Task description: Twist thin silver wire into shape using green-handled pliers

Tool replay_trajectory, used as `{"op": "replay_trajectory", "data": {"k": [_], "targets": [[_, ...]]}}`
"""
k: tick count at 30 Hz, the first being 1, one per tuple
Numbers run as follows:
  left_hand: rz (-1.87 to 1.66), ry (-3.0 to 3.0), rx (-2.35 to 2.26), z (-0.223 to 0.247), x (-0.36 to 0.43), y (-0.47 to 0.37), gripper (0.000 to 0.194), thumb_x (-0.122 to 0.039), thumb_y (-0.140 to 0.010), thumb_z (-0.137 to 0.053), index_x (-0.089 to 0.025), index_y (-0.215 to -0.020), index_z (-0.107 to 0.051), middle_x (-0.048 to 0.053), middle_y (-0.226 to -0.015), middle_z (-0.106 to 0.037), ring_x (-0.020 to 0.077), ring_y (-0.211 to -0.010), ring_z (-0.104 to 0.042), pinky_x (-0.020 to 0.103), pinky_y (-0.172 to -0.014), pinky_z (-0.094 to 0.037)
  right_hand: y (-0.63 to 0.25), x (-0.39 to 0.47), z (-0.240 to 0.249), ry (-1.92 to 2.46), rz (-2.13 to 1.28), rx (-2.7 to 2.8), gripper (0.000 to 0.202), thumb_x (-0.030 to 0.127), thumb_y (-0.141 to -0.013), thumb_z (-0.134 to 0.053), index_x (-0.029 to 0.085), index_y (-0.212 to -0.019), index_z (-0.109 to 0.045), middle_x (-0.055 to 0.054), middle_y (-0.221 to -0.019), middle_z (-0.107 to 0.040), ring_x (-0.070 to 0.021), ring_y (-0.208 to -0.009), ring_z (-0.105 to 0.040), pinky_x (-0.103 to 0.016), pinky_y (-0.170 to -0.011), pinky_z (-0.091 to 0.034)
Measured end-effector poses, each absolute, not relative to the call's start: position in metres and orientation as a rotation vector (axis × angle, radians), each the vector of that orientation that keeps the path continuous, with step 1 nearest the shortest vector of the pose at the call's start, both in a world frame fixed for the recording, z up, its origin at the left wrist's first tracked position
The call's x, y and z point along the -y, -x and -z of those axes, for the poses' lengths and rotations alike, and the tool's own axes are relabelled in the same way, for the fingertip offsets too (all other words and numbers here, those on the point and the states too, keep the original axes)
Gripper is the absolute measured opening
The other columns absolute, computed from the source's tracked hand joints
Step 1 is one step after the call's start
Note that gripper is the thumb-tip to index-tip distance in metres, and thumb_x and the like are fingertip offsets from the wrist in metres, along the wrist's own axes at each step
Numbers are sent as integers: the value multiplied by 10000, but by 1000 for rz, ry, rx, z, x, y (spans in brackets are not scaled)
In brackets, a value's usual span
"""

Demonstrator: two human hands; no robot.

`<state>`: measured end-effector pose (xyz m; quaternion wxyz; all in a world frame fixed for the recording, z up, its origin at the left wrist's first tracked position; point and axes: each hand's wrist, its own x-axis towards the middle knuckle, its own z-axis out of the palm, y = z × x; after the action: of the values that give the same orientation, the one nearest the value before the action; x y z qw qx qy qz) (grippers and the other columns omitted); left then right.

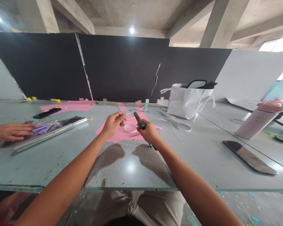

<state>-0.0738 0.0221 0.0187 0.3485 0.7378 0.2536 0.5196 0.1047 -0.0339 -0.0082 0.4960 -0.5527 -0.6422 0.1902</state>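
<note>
Lying well to the left of the left hand (112,124), another person's hand (16,131) touches a bunch of soft purple strips (42,128), with a long, shiny silver roll (52,134) beside it. The left hand has its thumb and fingertips pinched nearly closed and seems to hold a thin, pale, straight wire (142,108). Some of the wire is hidden, so I cannot tell if it is all one piece. Its long way slants up to the right, away from the body, past the nose of the pliers. Below the left fingertips, on a pink paper sheet (119,135), lies a round white ring (130,132). It is just left of the right hand (150,131).

The right hand is curled into a fist around black-and-green metal pliers (138,118). Their nose points up and a little left, so the pliers and the wire cross. The right hand is nearer to that crossing, and the left fingertips are just to its left. I cannot tell if the jaws bite the wire.

Farther right of the right hand lies a loose bunch of thin silver wires (171,121). Behind that bunch stands a white bag (182,102). A dark flat phone (248,157) lies well to the right.
</note>
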Motion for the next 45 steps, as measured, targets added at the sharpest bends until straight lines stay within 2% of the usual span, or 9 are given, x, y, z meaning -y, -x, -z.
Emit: {"op": "replay_trajectory", "data": {"k": [4, 8, 11, 15, 21, 29, 39, 42, 45], "targets": [[-1339, -1968, -693, -15, -20, 74, 373, -542, -832, -552, -186, -723, -535, 0, -680, -558, 94, -523, -477, 244, -537, -396, -107, 31, 10, 1347, -517, 1501, 103, 252, -689, -557, 209, -782, -542, 30, -658, -559, -137, -573, -509, -270, -573, -409], [-1393, -2379, -852, -12, -17, 84, 265, -389, -932, -427, -198, -819, -572, -9, -669, -574, 107, -558, -481, 249, -579, -382, -114, 27, 9, 1324, -624, 1430, 116, 264, -675, -557, 214, -774, -526, 52, -591, -514, -122, -484, -473, -263, -504, -411], [-1579, -2810, -852, -12, -18, 87, 158, -275, -919, -472, -221, -943, -619, 17, -764, -650, 143, -688, -551, 290, -683, -392, -115, 27, 7, 1285, -715, 1399, 118, 252, -652, -564, 212, -755, -522, 63, -543, -489, -117, -442, -465, -258, -461, -414], [-1897, -3114, -871, -16, -20, 80, 123, -179, -874, -571, -262, -886, -662, 40, -948, -699, 199, -910, -579, 375, -816, -318, -111, 31, 5, 1236, -807, 1394, 127, 232, -636, -576, 208, -744, -515, 73, -511, -477, -106, -408, -462, -244, -426, -413], [-1891, -3224, -889, -23, -21, 75, 82, -231, -883, -603, -274, -862, -670, 7, -867, -701, 196, -866, -563, 384, -787, -268, -109, 34, 4, 1241, -791, 1409, 110, 221, -637, -563, 204, -736, -518, 72, -515, -471, -99, -411, -454, -238, -429, -403], [-1983, -3110, -1044, -28, -17, 76, 165, -311, -894, -592, -257, -758, -668, 10, -701, -631, 193, -778, -532, 388, -771, -266, -109, 33, 6, 1270, -672, 1444, 128, 267, -665, -559, 211, -775, -526, 55, -567, -499, -128, -484, -488, -265, -494, -412], [-1902, -2512, -1145, -32, -4, 63, 169, -344, -841, -649, -225, -725, -683, 8, -727, -686, 182, -741, -561, 409, -839, -336, -104, 41, -4, 1337, -402, 1453, 73, 237, -709, -534, 217, -780, -533, 6, -735, -603, -173, -704, -546, -298, -676, -418], [-1668, -2025, -1031, -32, -6, 58, 235, -418, -774, -685, -199, -688, -679, 20, -702, -677, 158, -669, -551, 346, -729, -408, -105, 40, -2, 1364, -358, 1459, 90, 238, -729, -529, 219, -815, -550, -6, -782, -624, -179, -733, -552, -299, -689, -413], [-1354, -1659, -912, -29, -12, 58, 333, -497, -651, -746, -176, -633, -660, 29, -653, -639, 120, -577, -495, 286, -595, -393, -106, 39, 0, 1397, -330, 1477, 104, 241, -738, -529, 221, -834, -565, -7, -766, -618, -178, -710, -542, -294, -673, -403]]}}
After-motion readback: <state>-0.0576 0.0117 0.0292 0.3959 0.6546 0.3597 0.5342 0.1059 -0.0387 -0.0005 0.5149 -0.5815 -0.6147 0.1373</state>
